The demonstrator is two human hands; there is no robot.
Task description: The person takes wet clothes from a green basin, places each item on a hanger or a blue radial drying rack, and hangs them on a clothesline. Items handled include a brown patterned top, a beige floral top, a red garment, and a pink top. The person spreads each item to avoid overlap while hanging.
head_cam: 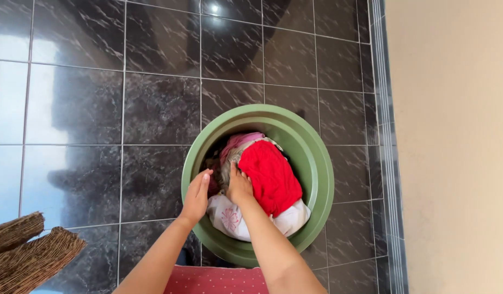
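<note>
In the green basin [317, 163]: both my hands on laundry.
Left hand [196, 197] flat, open, at nine o'clock of the red cloth [270, 177]; right hand [239, 186] pressing the pile, grip unclear.

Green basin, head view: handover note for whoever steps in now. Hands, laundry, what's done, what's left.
Left hand: open, palm against the pile at the near-left inside of the green basin; no grip.
Right hand: pressed down into the clothes beside the red garment; whether it grips anything cannot be told.
Clothes: red on top, pink garment behind, white floral cloth at the near side. All in the basin, on the dark tiled floor.
Done: nothing lifted out.
Left: the whole pile.
</note>
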